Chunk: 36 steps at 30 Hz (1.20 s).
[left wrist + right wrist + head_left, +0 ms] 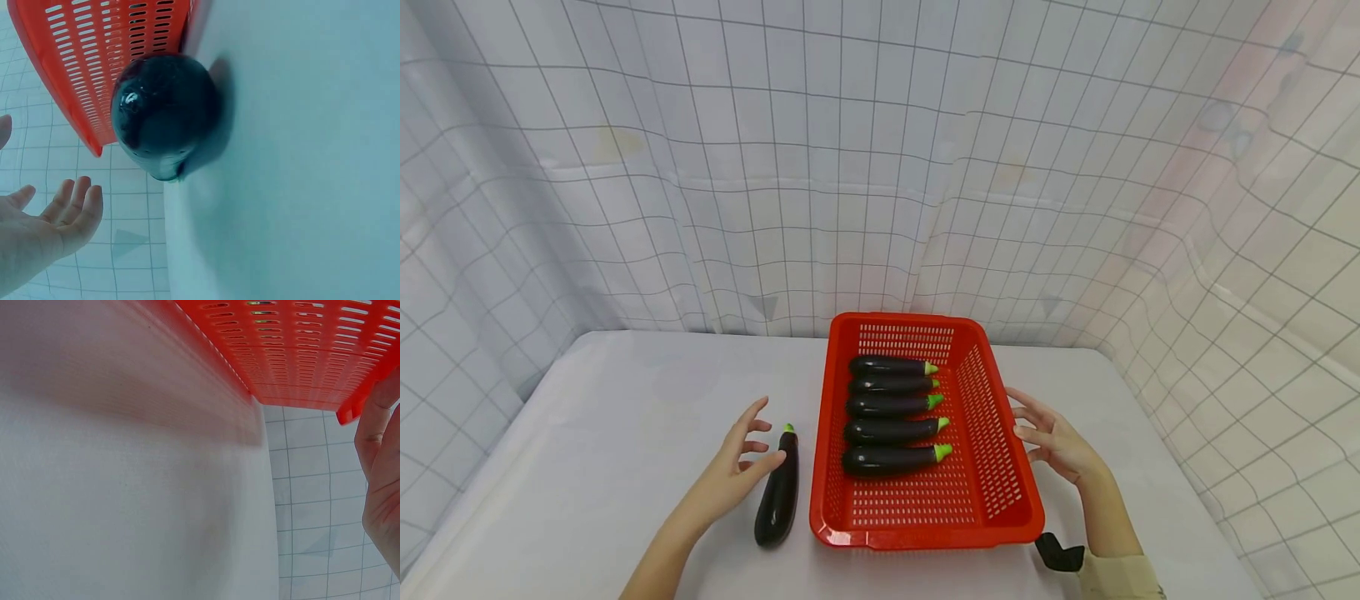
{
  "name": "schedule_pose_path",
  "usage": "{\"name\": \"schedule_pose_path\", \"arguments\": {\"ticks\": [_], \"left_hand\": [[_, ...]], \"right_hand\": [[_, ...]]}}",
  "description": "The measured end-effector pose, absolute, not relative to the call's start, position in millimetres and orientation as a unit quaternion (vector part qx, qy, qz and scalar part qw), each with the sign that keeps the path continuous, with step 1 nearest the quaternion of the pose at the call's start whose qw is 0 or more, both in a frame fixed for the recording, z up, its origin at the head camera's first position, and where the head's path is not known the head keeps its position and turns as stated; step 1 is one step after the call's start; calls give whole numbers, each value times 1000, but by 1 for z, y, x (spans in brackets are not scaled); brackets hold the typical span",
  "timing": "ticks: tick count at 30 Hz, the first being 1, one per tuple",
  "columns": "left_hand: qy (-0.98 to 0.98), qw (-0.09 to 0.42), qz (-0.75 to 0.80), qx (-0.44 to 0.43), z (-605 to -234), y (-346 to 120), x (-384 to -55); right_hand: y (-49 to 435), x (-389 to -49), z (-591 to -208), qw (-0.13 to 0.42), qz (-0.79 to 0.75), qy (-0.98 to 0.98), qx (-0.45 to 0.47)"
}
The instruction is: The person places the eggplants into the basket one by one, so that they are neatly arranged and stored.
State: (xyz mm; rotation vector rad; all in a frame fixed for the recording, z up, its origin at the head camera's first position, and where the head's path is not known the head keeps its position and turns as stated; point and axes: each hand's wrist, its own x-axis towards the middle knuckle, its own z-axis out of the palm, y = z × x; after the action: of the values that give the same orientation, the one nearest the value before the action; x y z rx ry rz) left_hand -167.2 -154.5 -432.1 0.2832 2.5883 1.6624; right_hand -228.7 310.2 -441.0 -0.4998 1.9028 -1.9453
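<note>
A dark purple eggplant point(778, 496) lies on the white table just left of a red plastic basket point(925, 537); its rounded end faces the camera in the left wrist view. My left hand point(730, 475) hovers at the eggplant's left side, fingers spread and holding nothing, with the thumb near its green stem end. Several more eggplants point(891, 431) lie side by side inside the basket, green stems pointing right. On the basket's right side, my right hand point(1056, 442) has its loosely bent fingers against the rim, not visibly wrapped round it.
A white cloth-covered table point(647, 400) carries everything. Grid-patterned white curtains point(880, 167) hang behind it and along both sides. A small black object point(1060, 552) shows beside the right wrist, close to the basket's front right corner.
</note>
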Motion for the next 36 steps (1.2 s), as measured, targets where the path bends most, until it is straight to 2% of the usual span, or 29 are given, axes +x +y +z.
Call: {"name": "schedule_pose_path", "arguments": {"ticks": [15,36], "left_hand": [[827,102,552,37,-454,-169,-151],[823,139,550,-6,-472,-163,-153]], "right_hand": [[310,-229,-439,189,-696,666,-191],[310,-228,-439,194,-699,663,-183]]}}
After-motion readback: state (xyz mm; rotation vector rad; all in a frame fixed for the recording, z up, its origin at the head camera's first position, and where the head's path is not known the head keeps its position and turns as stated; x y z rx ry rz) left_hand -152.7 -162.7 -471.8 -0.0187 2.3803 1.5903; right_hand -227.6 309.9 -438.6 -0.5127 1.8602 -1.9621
